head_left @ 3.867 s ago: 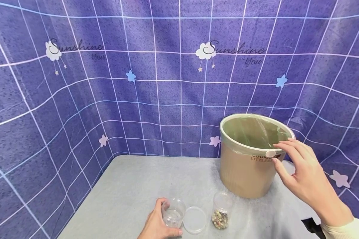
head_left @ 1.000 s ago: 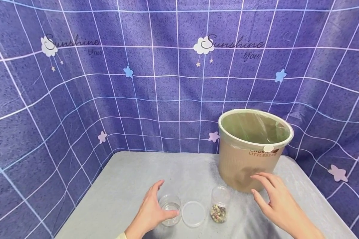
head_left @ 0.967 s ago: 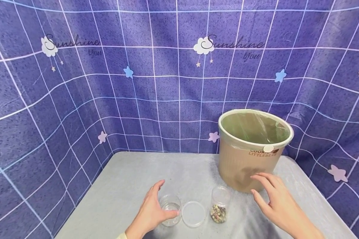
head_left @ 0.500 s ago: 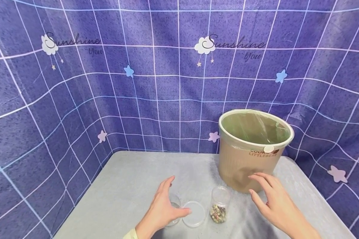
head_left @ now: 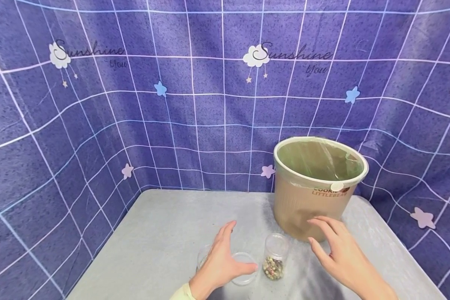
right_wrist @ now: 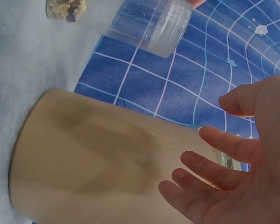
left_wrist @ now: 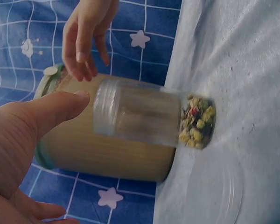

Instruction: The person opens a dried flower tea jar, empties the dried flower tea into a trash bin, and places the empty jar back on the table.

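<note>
A clear capped jar (head_left: 276, 254) with dried flower buds at its bottom stands upright between my two hands. My left hand (head_left: 222, 264) hovers over a flat clear round lid (head_left: 244, 256), thumb and fingers spread apart and holding nothing. Its thumb reaches close to the jar's left side. Behind this hand a clear plastic cup (head_left: 202, 255) is mostly hidden. My right hand (head_left: 343, 260) floats to the right of the jar, fingers loosely bent, with nothing in it. In the left wrist view the jar's cap (left_wrist: 106, 108) lies beyond the thumb.
Behind my right hand stands a beige bin (head_left: 303, 208) with a pale rim and a green liner bag, at the table's back right. The grey table (head_left: 180, 216) is bordered by a blue grid-patterned curtain (head_left: 210, 104).
My left hand has let go of the clear cup and moved right, over the lid toward the jar. My right hand has come down from the bin's rim and drifted left.
</note>
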The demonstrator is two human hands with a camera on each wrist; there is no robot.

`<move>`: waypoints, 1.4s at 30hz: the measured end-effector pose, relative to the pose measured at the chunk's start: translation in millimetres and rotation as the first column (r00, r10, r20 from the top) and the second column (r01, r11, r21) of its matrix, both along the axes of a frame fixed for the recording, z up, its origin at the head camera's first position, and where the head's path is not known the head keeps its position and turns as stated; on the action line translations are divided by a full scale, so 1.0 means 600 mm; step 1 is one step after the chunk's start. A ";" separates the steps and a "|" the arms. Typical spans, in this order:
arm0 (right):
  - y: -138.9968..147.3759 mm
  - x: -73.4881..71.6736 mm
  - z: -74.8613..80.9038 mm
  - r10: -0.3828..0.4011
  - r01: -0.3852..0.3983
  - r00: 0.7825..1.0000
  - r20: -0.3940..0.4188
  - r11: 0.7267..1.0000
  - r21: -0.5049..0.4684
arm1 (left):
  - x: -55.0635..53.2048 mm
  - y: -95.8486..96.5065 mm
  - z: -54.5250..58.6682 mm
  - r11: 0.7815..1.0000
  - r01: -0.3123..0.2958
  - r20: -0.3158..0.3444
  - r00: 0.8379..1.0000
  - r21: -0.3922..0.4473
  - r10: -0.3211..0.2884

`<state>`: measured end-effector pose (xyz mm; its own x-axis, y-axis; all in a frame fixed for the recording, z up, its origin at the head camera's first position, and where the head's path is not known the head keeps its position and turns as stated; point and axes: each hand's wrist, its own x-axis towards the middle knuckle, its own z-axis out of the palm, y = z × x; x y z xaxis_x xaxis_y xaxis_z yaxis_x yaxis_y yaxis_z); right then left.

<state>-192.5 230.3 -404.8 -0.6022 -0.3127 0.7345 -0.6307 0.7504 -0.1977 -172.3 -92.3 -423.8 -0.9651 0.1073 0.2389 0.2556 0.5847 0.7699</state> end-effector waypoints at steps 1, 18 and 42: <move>-0.001 0.000 0.000 0.000 0.000 1.000 0.002 1.000 0.001 | 0.000 0.004 -0.002 1.000 0.005 0.005 1.000 -0.003 -0.005; -0.014 -0.002 0.008 0.002 -0.002 1.000 0.019 1.000 -0.005 | 0.001 0.072 -0.043 0.999 0.049 0.091 0.995 0.003 -0.049; -0.052 0.007 0.015 0.016 -0.018 0.995 0.097 0.999 0.028 | -0.023 0.116 -0.077 0.994 0.079 0.157 0.984 0.069 -0.089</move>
